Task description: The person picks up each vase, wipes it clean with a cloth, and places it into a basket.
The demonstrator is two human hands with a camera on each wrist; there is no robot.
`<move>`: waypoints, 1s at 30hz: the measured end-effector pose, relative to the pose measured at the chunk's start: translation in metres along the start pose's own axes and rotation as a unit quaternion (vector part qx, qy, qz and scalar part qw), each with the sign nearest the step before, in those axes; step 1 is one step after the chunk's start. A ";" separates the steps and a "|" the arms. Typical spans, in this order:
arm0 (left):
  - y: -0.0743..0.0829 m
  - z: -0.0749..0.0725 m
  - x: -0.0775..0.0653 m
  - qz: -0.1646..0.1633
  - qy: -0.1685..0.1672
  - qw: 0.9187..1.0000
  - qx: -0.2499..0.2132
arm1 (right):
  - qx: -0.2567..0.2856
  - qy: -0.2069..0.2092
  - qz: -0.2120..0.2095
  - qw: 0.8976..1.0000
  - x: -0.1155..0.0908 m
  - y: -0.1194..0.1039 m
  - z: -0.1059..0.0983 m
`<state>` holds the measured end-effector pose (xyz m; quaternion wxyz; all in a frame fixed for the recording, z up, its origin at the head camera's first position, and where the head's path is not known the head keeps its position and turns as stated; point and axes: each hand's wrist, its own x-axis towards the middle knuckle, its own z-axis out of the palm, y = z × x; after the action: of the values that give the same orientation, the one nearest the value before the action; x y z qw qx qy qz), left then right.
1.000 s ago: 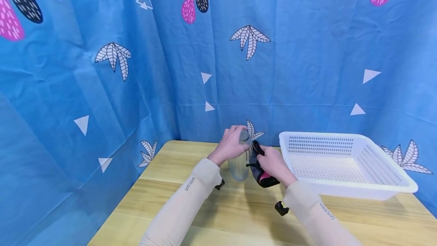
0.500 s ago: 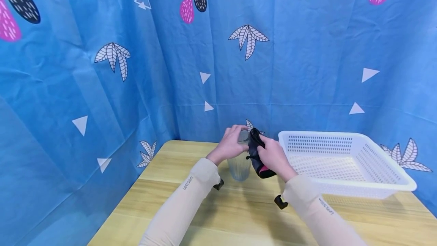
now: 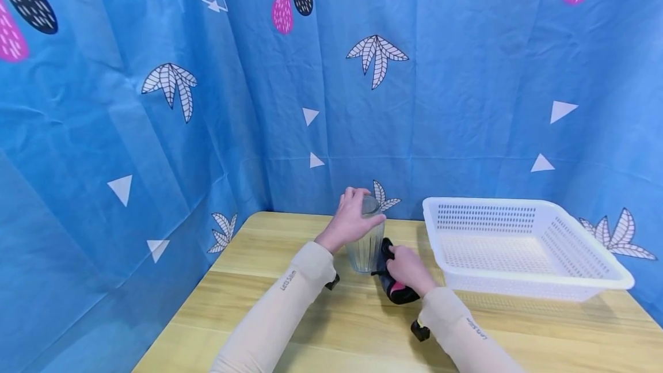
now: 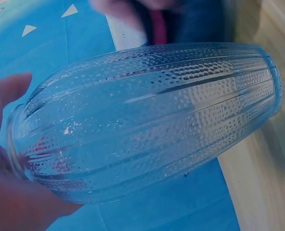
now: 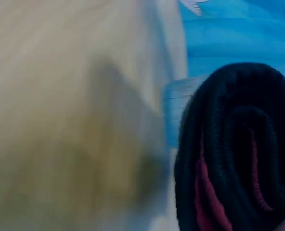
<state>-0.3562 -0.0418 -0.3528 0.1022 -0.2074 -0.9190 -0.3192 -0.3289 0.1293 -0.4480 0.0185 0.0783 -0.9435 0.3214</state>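
Observation:
A clear ribbed glass vase (image 3: 365, 253) stands upright on the wooden table, its sides dimpled in the left wrist view. Around its neck the left hand (image 3: 349, 224) holds on, with the thumb across the near side. Just to the right, the right hand (image 3: 410, 270) grips a rolled fabric bundle (image 3: 389, 285), dark outside with pink layers. Seen end-on in the right wrist view, the bundle (image 5: 243, 110) shows thick coiled black edges. It is low beside the vase's base; whether it touches the table I cannot tell. The right hand's fingertips are partly hidden.
A white perforated plastic basket (image 3: 518, 286) sits on the table (image 3: 248, 281) to the right of the right hand. Blue patterned curtains (image 3: 456, 102) hang behind and to the left. Small black mounts (image 3: 420, 331) are on both wrists.
The right hand first lifted the fabric bundle slightly, then brought it down and nearer, next to the vase's base. The left hand stays at the vase's neck, its thumb now stretched farther right.

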 end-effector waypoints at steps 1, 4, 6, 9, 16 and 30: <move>0.000 0.000 0.000 -0.001 0.004 1.000 0.004 | -0.009 -0.004 -0.003 1.000 0.000 0.001 0.003; 0.002 -0.001 0.001 -0.005 0.024 0.999 0.032 | -0.021 -0.007 -0.012 1.000 0.000 0.001 0.006; 0.005 -0.003 0.002 -0.008 0.037 0.997 0.061 | -0.007 -0.010 -0.009 1.000 0.000 0.000 0.006; 0.009 -0.005 0.003 -0.014 0.044 0.996 0.082 | 0.037 -0.018 0.006 0.999 -0.001 -0.002 0.002; 0.013 -0.007 0.000 -0.008 0.005 0.999 0.042 | 0.094 -0.002 0.001 0.996 -0.009 -0.017 -0.025; 0.011 -0.010 0.003 0.016 -0.035 0.999 0.028 | 0.079 0.052 -0.079 0.992 -0.010 -0.065 -0.097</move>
<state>-0.3535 -0.0392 -0.3384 0.0812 -0.2304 -0.9272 -0.2841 -0.3103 0.1395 -0.3329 0.0866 0.1367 -0.9038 0.3961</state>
